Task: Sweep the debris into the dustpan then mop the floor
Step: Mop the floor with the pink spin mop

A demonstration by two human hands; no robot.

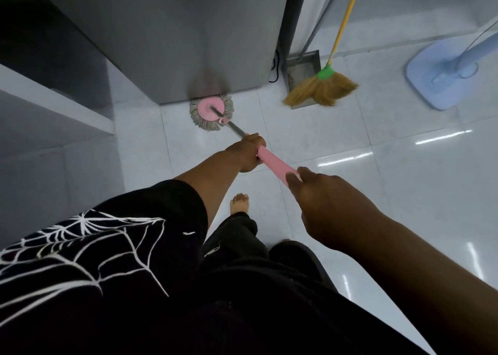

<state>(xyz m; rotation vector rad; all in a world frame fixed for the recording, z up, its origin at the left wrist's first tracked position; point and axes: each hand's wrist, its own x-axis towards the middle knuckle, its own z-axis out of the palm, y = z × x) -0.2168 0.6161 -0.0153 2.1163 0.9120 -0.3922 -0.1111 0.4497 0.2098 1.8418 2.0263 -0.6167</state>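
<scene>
I'm mopping, left hand [249, 152] and right hand [318, 195] both clenched on the mop [211, 112] (broom [323, 86] parked); next, drag it along the fridge [175, 31] base

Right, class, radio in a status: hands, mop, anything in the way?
Both hands shut on mop handle: left hand, right hand. Mop head on floor against grey cabinet. Broom and dustpan parked right.

Glossy white tile floor [377, 182] catching streaks of light, big grey cabinet [172, 31] up top, grey shelving [54, 112] left, pale blue fan base [442, 77] right.
</scene>
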